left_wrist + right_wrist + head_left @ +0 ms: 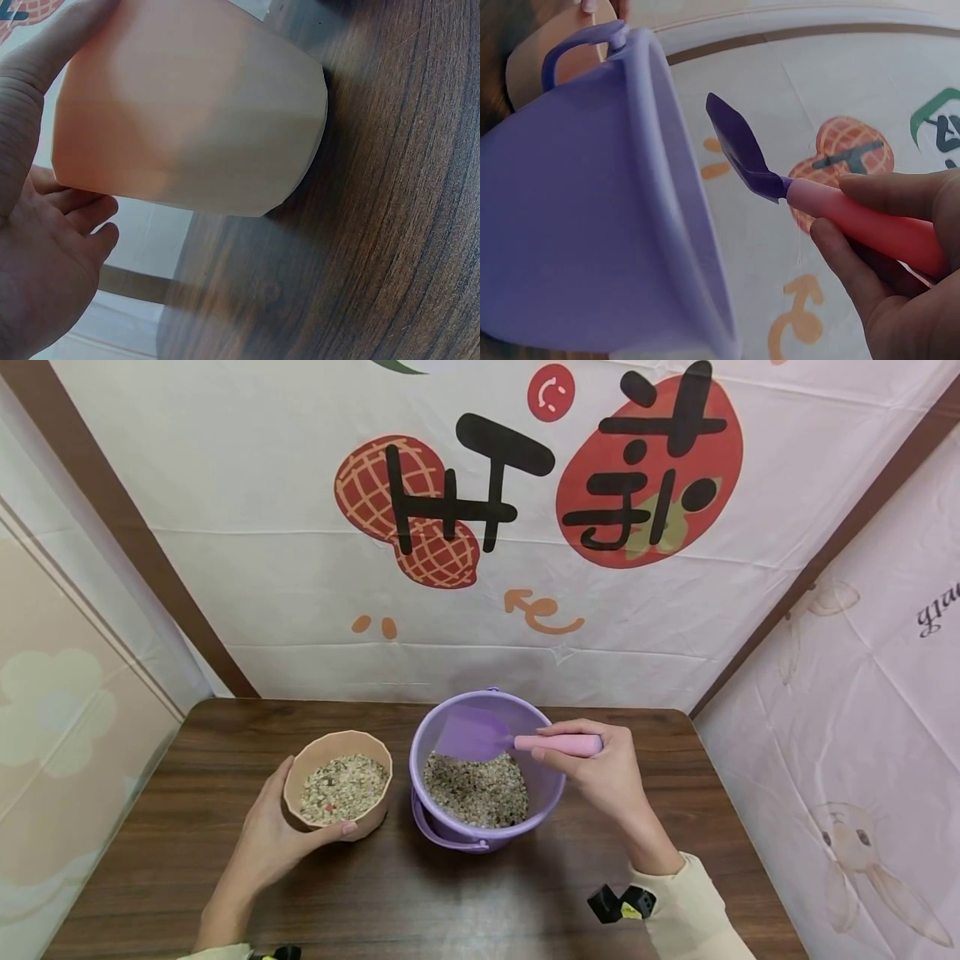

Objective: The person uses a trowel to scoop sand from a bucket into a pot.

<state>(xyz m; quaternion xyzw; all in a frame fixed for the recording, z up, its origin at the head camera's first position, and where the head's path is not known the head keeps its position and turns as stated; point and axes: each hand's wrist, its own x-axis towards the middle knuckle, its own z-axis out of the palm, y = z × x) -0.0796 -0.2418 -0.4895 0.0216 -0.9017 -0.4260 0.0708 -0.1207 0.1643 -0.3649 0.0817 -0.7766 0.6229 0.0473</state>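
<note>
My left hand (281,831) grips a tan, faceted pot (367,817) round its side, the thumb near the front rim. Pale grainy mix (343,787) fills much of the pot. Beside it stands a purple bucket (551,781) with a layer of similar, darker grains (480,789) inside. Over the bucket's mouth, my right hand (603,768) holds a toy shovel by its pink handle (558,744). The shovel's purple blade (474,733) hangs above the grains; in the right wrist view the blade (739,146) shows beyond the bucket rim (667,172).
The bucket's purple carry handle (442,839) hangs down at its front. Pot and bucket stand on a dark wooden table (360,902). Behind the table hangs a printed white cloth (300,610), with more cloth (847,760) on the right side.
</note>
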